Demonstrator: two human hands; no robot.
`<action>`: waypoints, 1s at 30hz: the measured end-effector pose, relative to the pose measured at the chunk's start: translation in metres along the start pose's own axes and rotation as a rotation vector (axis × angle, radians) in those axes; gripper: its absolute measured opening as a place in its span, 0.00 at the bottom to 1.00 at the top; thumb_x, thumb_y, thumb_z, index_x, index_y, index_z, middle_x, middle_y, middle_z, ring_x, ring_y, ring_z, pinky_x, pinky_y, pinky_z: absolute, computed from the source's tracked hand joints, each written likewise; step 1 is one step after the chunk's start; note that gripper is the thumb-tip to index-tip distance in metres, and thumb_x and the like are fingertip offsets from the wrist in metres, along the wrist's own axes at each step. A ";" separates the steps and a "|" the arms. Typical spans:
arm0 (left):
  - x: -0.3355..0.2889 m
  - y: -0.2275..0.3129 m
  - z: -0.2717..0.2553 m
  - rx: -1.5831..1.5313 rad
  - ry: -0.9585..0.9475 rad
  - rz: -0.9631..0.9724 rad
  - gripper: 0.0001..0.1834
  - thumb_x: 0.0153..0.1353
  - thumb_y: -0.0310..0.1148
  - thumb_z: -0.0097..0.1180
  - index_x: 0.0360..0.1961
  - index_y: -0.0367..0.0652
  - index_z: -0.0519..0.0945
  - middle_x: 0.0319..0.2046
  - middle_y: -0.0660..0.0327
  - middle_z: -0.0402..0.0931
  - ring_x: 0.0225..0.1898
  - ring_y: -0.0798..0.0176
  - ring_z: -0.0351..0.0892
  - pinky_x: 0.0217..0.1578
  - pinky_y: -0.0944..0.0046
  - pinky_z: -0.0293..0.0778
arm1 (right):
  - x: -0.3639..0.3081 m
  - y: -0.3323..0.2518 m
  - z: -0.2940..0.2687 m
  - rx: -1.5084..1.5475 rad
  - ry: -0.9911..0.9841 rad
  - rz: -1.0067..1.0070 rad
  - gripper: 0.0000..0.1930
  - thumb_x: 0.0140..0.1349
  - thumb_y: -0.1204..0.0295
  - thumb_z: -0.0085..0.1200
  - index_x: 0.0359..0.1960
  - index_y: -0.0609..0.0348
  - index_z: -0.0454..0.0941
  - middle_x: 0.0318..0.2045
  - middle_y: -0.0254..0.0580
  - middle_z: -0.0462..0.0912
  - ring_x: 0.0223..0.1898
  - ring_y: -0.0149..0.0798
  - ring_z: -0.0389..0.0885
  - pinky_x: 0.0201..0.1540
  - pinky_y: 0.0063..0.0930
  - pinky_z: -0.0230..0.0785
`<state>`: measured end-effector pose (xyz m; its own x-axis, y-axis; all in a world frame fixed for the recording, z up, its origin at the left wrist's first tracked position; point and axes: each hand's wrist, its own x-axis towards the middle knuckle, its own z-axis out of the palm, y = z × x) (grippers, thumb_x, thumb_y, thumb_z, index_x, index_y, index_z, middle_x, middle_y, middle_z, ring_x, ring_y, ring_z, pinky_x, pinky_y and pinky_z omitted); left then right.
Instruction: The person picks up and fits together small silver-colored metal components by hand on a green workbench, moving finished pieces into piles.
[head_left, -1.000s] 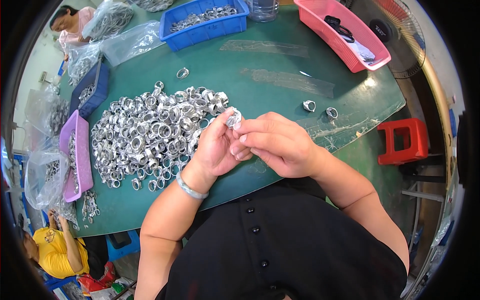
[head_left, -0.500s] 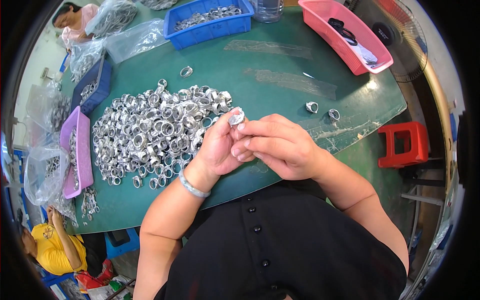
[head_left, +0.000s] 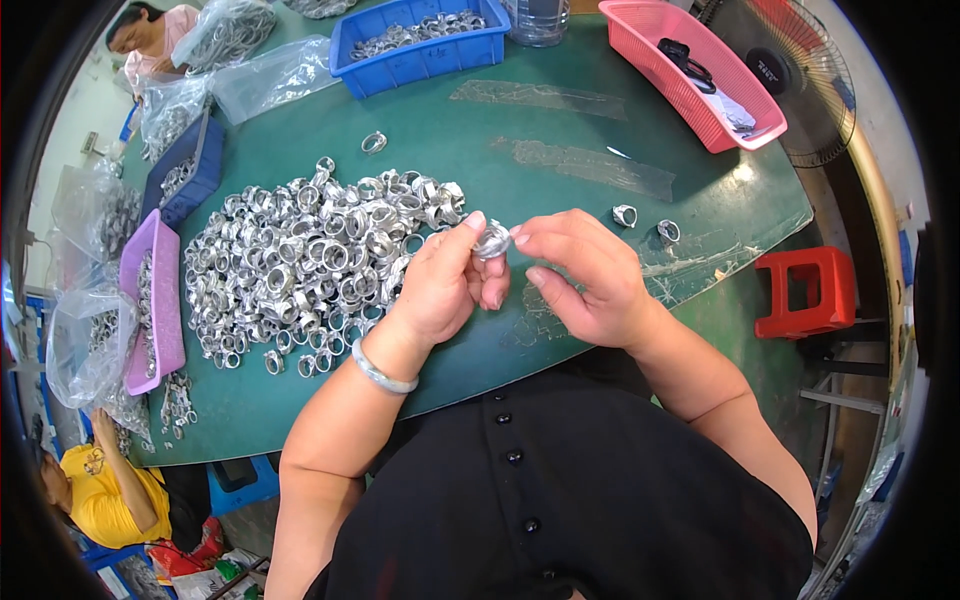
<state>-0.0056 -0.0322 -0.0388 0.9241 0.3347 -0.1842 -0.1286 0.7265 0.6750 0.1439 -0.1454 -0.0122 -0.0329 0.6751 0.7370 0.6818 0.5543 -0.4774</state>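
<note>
A silver ring (head_left: 491, 241) is pinched between the thumb and fingers of my left hand (head_left: 438, 288), just above the table. My right hand (head_left: 600, 275) is close on the other side, its index fingertip at the ring's edge; whether it touches cannot be made out. The right thumb stands apart from the fingers, with nothing held between them. To the left of my left hand lies a wide heap of silver rings (head_left: 300, 265) on the green table (head_left: 480, 150). Single rings (head_left: 624, 215) lie beyond my right hand, and one loose ring (head_left: 373, 142) sits behind the heap.
A blue bin (head_left: 420, 65) of rings stands at the back, a pink basket (head_left: 690, 90) with scissors at the back right. Left of the heap are a purple basket (head_left: 172, 310), a dark blue bin (head_left: 205, 170) and plastic bags. Two people sit leftward. A red stool (head_left: 805, 290) stands right.
My right hand has opened and drawn back slightly right from the pinch at my left hand. The ring in my left hand has shifted a little right and been turned.
</note>
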 end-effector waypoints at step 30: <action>-0.001 0.030 -0.014 0.007 0.070 0.358 0.19 0.68 0.38 0.36 0.44 0.33 0.74 0.35 0.51 0.78 0.35 0.56 0.80 0.36 0.61 0.77 | -0.003 0.022 0.013 -0.148 -0.430 0.329 0.19 0.52 0.76 0.57 0.48 0.57 0.74 0.39 0.46 0.74 0.42 0.50 0.73 0.45 0.41 0.68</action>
<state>-0.0153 -0.0021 -0.0279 0.7942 0.6074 0.0162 -0.4366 0.5520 0.7104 0.1494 -0.1285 -0.0316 -0.0751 0.9556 0.2848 0.8005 0.2281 -0.5542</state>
